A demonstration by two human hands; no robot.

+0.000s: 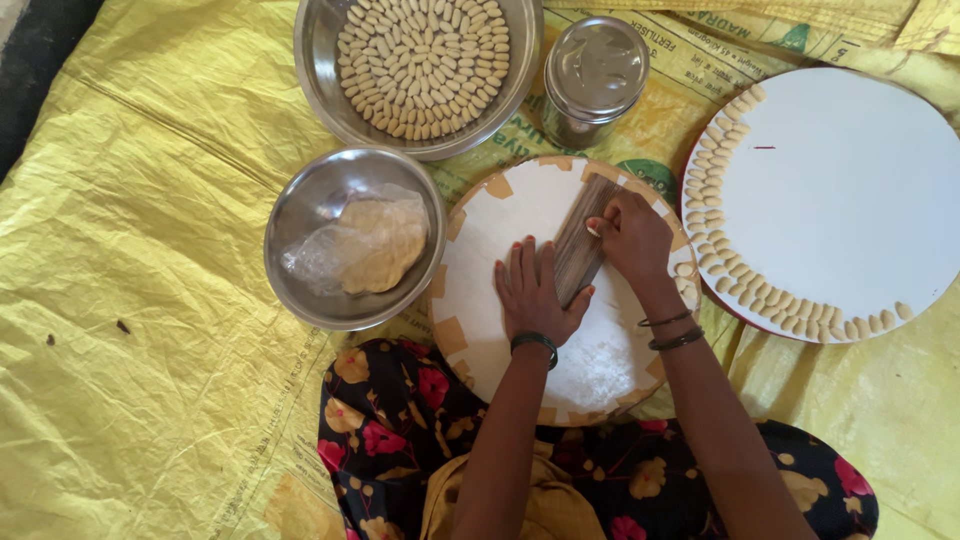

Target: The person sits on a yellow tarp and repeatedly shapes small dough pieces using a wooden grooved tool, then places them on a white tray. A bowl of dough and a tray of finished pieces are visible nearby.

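Left hand: the left hand (533,290) lay flat, fingers spread, palm down on the white board (500,225), touching the near end of the ridged paddle (578,250); by my reading it steadied the paddle so it would not slide.
Right hand: the right hand (632,237) was curled narrow on the paddle's far part, fingertips pressing a small dough piece (593,231) against the ridges, probably to mark it.
Paddle: it lay slanted across the board, between both hands, under their fingers.
Board: it rested in front of the lap, dusted with flour near the wrists.
Bowl: left of the left hand, the steel bowl (300,215) held a dough lump (382,243) partly under clear plastic, likely against drying.
Basin: beyond the hands, a steel basin (318,40) held packed rows of shaped pieces (425,65).
Tin: a lidded steel tin (595,75) stood beyond the right hand; contents hidden.
Tray: right of the right hand, a round white tray (850,190) carried pieces (715,180) along its near rim.
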